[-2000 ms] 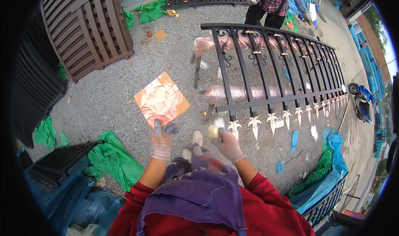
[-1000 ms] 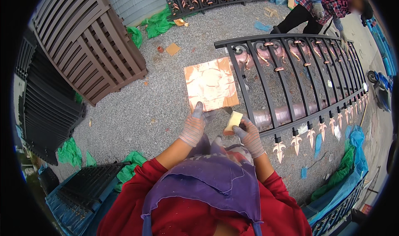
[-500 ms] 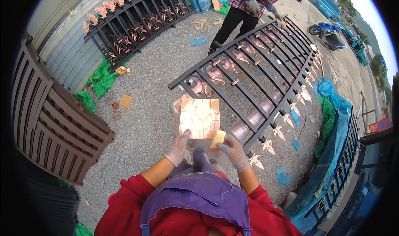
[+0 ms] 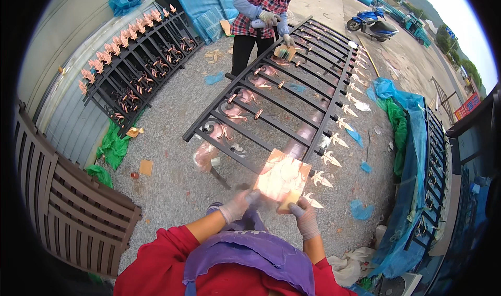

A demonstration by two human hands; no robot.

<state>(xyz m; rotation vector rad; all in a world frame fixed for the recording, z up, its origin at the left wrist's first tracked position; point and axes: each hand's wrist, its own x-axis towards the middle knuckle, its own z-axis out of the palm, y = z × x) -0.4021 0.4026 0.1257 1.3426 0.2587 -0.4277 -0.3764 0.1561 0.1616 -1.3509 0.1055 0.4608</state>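
My left hand (image 4: 240, 204), in a pale work glove with grey fingertips, is closed with its thumb on the near left corner of a shiny copper-coloured square sheet (image 4: 283, 171). My right hand (image 4: 306, 218), gloved the same way, pinches a small yellow sponge-like pad (image 4: 290, 199) at the sheet's near right corner. The sheet is tilted, its far side just over the near end of a black metal fence panel (image 4: 245, 123). Copper-coloured spear tips (image 4: 322, 179) line the panel's right side, and copper-tinted scrolls (image 4: 222, 130) run along its left part.
Beyond the panel a gloved person in a checked shirt (image 4: 263, 6) holds a similar square board (image 4: 285, 52) over it. Another fence panel (image 4: 146, 66) leans at the far left, brown slatted panels (image 4: 78, 212) at the near left. Blue netting (image 4: 402, 238) lies right; a scooter (image 4: 373, 23) stands far right.
Both my hands have moved right with the sheet and pad, bringing the sheet toward the panel's spear-tipped side. The view has shifted, and more of the other person and their board now shows.
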